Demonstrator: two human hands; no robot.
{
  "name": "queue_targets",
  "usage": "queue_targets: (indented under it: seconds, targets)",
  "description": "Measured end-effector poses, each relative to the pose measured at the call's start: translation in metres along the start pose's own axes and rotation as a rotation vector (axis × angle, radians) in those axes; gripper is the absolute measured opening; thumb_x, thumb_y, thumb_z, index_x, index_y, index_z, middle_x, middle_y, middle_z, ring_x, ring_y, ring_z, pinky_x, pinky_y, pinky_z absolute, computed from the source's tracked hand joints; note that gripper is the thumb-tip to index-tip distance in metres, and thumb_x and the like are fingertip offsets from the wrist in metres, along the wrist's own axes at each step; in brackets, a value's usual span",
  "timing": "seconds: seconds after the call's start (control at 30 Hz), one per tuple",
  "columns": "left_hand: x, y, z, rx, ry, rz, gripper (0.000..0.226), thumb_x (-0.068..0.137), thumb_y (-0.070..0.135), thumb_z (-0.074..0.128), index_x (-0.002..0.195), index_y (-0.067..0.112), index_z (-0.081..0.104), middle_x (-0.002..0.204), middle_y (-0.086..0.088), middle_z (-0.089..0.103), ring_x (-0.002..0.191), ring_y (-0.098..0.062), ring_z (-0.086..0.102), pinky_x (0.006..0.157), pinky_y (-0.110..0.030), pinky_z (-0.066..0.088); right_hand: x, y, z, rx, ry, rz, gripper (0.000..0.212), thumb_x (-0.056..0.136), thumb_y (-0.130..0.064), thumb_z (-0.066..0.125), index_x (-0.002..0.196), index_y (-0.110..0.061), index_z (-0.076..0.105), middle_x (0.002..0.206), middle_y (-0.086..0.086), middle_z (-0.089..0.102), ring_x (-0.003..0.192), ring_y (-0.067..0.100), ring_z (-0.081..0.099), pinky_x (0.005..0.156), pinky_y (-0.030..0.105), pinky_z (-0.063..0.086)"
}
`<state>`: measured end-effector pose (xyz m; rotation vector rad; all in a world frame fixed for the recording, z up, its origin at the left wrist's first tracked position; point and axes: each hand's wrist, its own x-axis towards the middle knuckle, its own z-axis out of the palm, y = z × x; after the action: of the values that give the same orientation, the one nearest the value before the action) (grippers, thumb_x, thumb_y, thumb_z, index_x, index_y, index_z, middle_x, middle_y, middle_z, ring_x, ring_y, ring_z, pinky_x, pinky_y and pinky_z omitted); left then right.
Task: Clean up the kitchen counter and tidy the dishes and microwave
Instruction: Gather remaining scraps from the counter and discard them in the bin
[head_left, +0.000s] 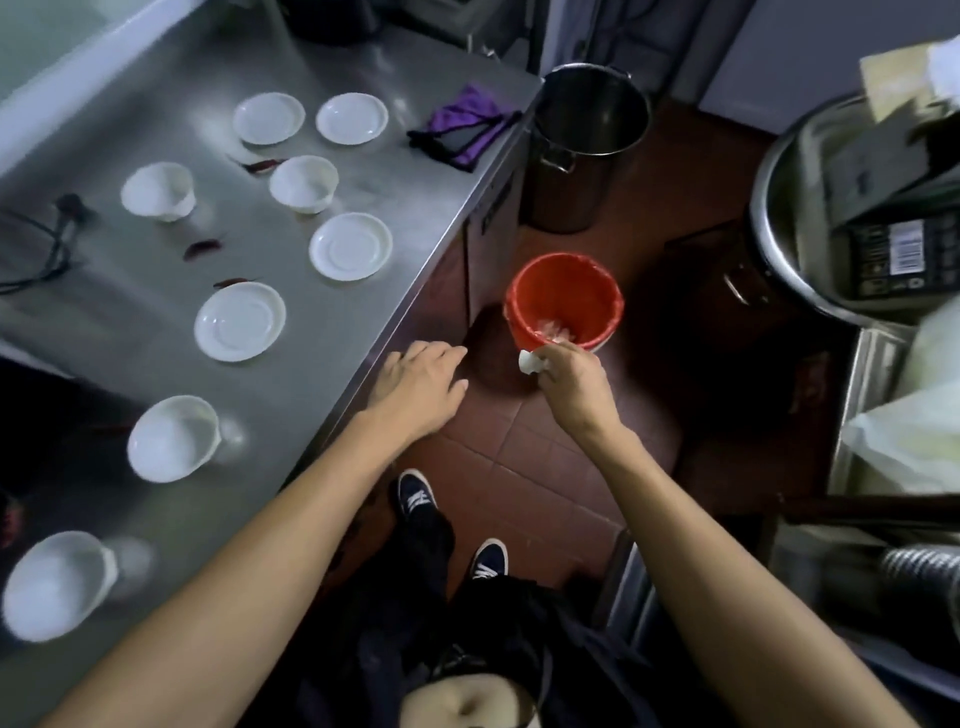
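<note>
Steel desk (363, 291) at left carries white bowls (171, 439) and saucers (240, 322), with dried chilies (203, 247) between them and a purple cloth (465, 127) at its far end. Left hand (421, 387) rests flat, fingers relaxed, on desk edge. Right hand (569, 376) pinches a white wad (530, 361) just over the red bin (563, 301) on the floor.

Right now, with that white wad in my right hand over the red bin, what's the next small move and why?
Probably let go. Your right hand pinches the crumpled white wad at the near rim of the red bin, which already holds similar scraps. Nudge slightly forward first so it drops inside; your left hand rests open at the counter edge.
</note>
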<state>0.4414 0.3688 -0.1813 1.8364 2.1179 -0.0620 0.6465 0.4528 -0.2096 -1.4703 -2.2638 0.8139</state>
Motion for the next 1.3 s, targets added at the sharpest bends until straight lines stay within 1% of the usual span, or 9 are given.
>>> queue_targets:
  seconds: [0.13, 0.23, 0.47, 0.7, 0.8, 0.87, 0.97, 1.17, 1.3]
  targets:
    - [0.043, 0.006, 0.0, -0.028, -0.03, 0.031, 0.053, 0.099, 0.041, 0.047, 0.149, 0.024, 0.04, 0.149, 0.003, 0.045, 0.138, -0.022, 0.037, 0.109, -0.044, 0.034, 0.021, 0.013, -0.005, -0.025, 0.007, 0.04, 0.031, 0.078, 0.002, 0.059, 0.101, -0.011, 0.074, 0.102, 0.006, 0.071, 0.093, 0.026, 0.065, 0.077, 0.036, 0.054]
    - [0.079, 0.006, -0.001, -0.044, -0.04, 0.066, 0.052, 0.099, 0.041, 0.048, 0.148, 0.023, 0.041, 0.148, 0.003, 0.046, 0.136, -0.022, 0.039, 0.107, -0.044, 0.036, 0.045, 0.021, -0.008, -0.027, 0.013, 0.068, 0.035, 0.078, 0.004, 0.058, 0.105, -0.012, 0.075, 0.105, 0.009, 0.071, 0.096, 0.028, 0.066, 0.081, 0.039, 0.055]
    - [0.16, -0.004, -0.008, -0.112, -0.089, 0.103, 0.052, 0.1, 0.04, 0.046, 0.148, 0.023, 0.04, 0.149, 0.002, 0.046, 0.137, -0.023, 0.038, 0.107, -0.045, 0.035, 0.103, 0.032, -0.013, -0.075, -0.052, 0.157, 0.032, 0.08, -0.001, 0.061, 0.105, -0.015, 0.075, 0.102, 0.004, 0.071, 0.092, 0.024, 0.066, 0.08, 0.037, 0.055]
    - [0.223, 0.01, -0.016, -0.075, -0.153, 0.2, 0.053, 0.099, 0.04, 0.046, 0.149, 0.024, 0.038, 0.147, 0.0, 0.048, 0.135, -0.024, 0.041, 0.105, -0.045, 0.036, 0.156, 0.051, -0.01, -0.087, -0.057, 0.263, 0.032, 0.082, -0.003, 0.059, 0.108, -0.015, 0.074, 0.103, 0.009, 0.07, 0.091, 0.031, 0.066, 0.076, 0.039, 0.055]
    - [0.249, 0.015, -0.014, -0.063, -0.18, 0.208, 0.053, 0.099, 0.039, 0.047, 0.149, 0.023, 0.039, 0.147, -0.001, 0.048, 0.135, -0.025, 0.041, 0.106, -0.045, 0.036, 0.178, 0.065, -0.009, -0.061, -0.057, 0.281, 0.032, 0.08, 0.0, 0.057, 0.106, -0.011, 0.074, 0.103, 0.011, 0.069, 0.091, 0.033, 0.065, 0.075, 0.04, 0.054]
    - [0.267, 0.018, -0.012, -0.061, -0.197, 0.195, 0.052, 0.099, 0.039, 0.048, 0.148, 0.022, 0.041, 0.147, -0.001, 0.049, 0.134, -0.025, 0.042, 0.106, -0.045, 0.037, 0.193, 0.078, -0.007, -0.039, -0.071, 0.307, 0.031, 0.08, 0.002, 0.057, 0.105, -0.008, 0.073, 0.103, 0.014, 0.069, 0.092, 0.034, 0.065, 0.077, 0.041, 0.054]
    - [0.295, 0.027, -0.007, -0.053, -0.227, 0.159, 0.052, 0.099, 0.039, 0.048, 0.148, 0.022, 0.041, 0.147, -0.001, 0.048, 0.135, -0.025, 0.042, 0.107, -0.046, 0.038, 0.215, 0.105, -0.002, -0.001, -0.101, 0.349, 0.034, 0.081, 0.0, 0.059, 0.111, -0.009, 0.074, 0.106, 0.014, 0.069, 0.096, 0.035, 0.065, 0.081, 0.042, 0.054]
    - [0.359, 0.055, 0.019, -0.067, -0.298, 0.082, 0.051, 0.099, 0.037, 0.049, 0.147, 0.021, 0.043, 0.147, 0.0, 0.049, 0.134, -0.024, 0.042, 0.107, -0.045, 0.037, 0.258, 0.172, 0.008, 0.117, -0.169, 0.476, 0.026, 0.087, -0.005, 0.059, 0.11, -0.01, 0.07, 0.107, 0.012, 0.07, 0.096, 0.029, 0.065, 0.079, 0.034, 0.051]
    - [0.403, 0.075, 0.049, -0.069, -0.362, 0.056, 0.05, 0.099, 0.037, 0.048, 0.147, 0.022, 0.042, 0.146, 0.0, 0.05, 0.134, -0.024, 0.043, 0.108, -0.046, 0.038, 0.281, 0.22, 0.017, 0.147, -0.2, 0.558, 0.022, 0.088, -0.005, 0.056, 0.104, -0.011, 0.069, 0.1, 0.01, 0.072, 0.088, 0.023, 0.064, 0.069, 0.026, 0.039]
